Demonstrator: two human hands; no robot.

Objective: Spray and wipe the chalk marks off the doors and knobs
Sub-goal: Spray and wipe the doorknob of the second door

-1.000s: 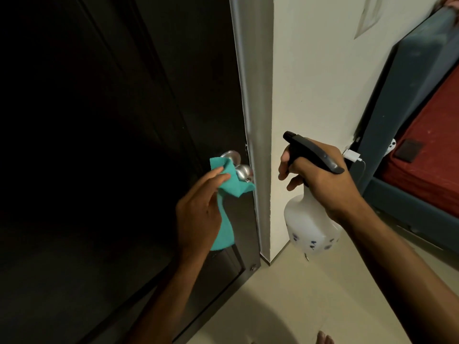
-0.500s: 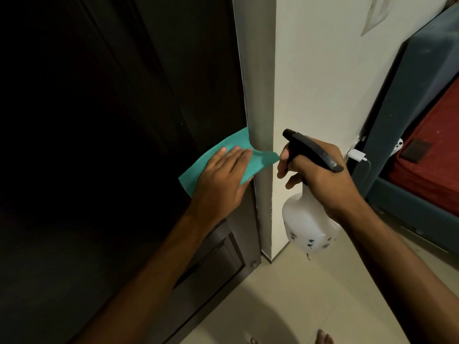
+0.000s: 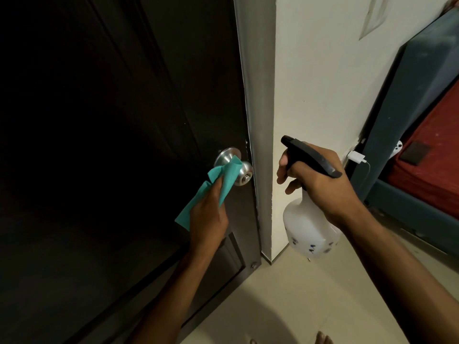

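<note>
Half a second ago the left hand (image 3: 208, 214) was pressing the teal cloth (image 3: 206, 192) flat against the door edge; now it has dropped back to the knob (image 3: 236, 167) and bunches the cloth against it, while the right hand (image 3: 320, 184) stays where it was.

Left-hand fingers curl round the cloth, pinching its upper part onto the lower left side of the knob. One corner of the cloth lies over the knob's neck, and the rest hangs toward 7 o'clock, past the wrist. The silver knob and its round plate sit at the right edge of the dark door (image 3: 124, 145), just beside the grey door frame (image 3: 258, 120).

At 3 o'clock from the knob, the right hand grips the black trigger head of the spray bottle (image 3: 308, 227), fingers wrapped around the neck, index finger near the trigger. Its nozzle points toward 10 o'clock, at the door frame. The white bottle body hangs below the hand, clear of the floor (image 3: 298, 306), in front of the white wall (image 3: 323, 83).

At the far right, about 3 o'clock, stands a bed (image 3: 407, 209) with a blue-grey frame and a red mattress (image 3: 437, 150). A white charger plug (image 3: 356, 157) with its cable sits by the wall next to it. Toes show at 6 o'clock, at the bottom edge.
</note>
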